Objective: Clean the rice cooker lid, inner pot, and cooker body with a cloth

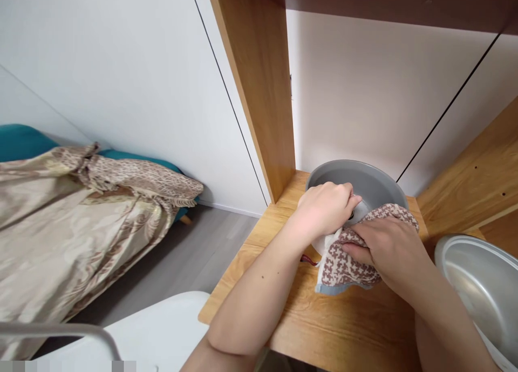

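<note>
A round grey pot [350,169] sits near the back of a wooden surface. Over its left side is my left hand [328,205], its fingers curled closed; what they grip is hidden, and a small dark part shows just beside the fingertips. My right hand [384,248] is closed on a brown-and-white patterned cloth [343,261] with a blue-grey edge. That cloth covers the pot's near right rim and hangs down in front of it. A dark red object [308,259], partly hidden, lies left of the cloth.
A silver metal bowl [481,280] stands at the right. Wooden uprights [263,91] flank the surface [324,329], with a dark shelf [364,7] above. On the left are a white seat-like surface [162,329], a grey tube [60,329] and a fabric-covered couch [101,210].
</note>
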Available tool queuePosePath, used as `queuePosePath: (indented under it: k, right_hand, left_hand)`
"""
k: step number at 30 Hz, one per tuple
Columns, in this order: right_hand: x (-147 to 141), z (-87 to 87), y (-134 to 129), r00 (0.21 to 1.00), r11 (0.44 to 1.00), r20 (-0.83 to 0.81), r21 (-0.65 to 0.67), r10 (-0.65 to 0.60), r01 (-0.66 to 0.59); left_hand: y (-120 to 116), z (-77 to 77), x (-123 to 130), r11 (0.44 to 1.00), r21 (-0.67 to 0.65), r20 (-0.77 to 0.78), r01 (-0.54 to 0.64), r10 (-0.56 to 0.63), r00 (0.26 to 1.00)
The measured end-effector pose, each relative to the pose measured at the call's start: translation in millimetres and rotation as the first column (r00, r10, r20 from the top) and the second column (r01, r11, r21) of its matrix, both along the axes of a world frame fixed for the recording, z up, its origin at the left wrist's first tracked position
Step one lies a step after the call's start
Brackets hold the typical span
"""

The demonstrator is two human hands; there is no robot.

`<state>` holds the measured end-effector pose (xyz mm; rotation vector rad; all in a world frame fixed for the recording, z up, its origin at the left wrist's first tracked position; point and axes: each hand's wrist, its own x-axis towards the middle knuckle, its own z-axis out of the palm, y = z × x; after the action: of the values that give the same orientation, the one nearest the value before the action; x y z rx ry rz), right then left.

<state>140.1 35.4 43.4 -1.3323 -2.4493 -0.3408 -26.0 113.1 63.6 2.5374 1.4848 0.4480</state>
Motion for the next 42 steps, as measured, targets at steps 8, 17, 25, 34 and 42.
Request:
queuePosePath:
  k: [8,17,25,34,42]
  right_hand:
    - [-2.9,-0.7,1.8,1.000,0.999,0.013,-0.032,-0.006,0.006]
    - [3.9,7.9,-8.3,0.999,0.995,-0.020,-0.082,0.051,-0.052]
    - [-11.9,-3.6,-3.5,0.996,0.994,-0.036,0.067,-0.084,0.087]
    - [-7.4,-6.7,1.3,0.998,0.991,-0.042,0.120,-0.050,0.055]
    - [4.5,2.3,-0.7,1.000,0.999,0.001,0.008,-0.032,0.032]
  left_hand:
    - [-0.9,3.2,0.2,1.000,-0.015,0.000,0.007,-0.007,1.000]
    - [-0.1,4.3,-0.5,1.000,-0.027,0.020,0.008,-0.007,1.000]
    - [-0.8,1.7,0.5,1.000,-0.014,0.009,-0.011,0.011,1.000]
    - [-0.3,5.0,0.0,0.999,-0.040,0.003,-0.002,0.003,1.000]
    - [0.1,3.5,-1.5,0.999,-0.033,0.000,0.004,-0.004,1.000]
